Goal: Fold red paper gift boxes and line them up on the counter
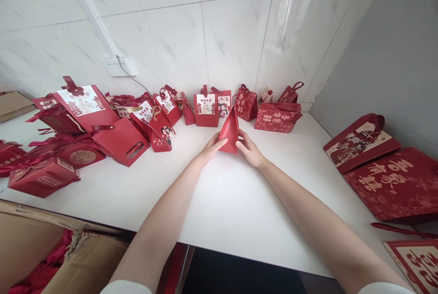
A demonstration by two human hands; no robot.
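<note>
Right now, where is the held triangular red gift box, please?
In the head view, the triangular red gift box is near centre, between the left hand and right hand.

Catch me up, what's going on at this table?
A person is holding a small red box over the white table, the left hand and right hand gripping opposite sides. Other red boxes stand behind it, such as one with a printed white panel, with more to the left and right.
</note>
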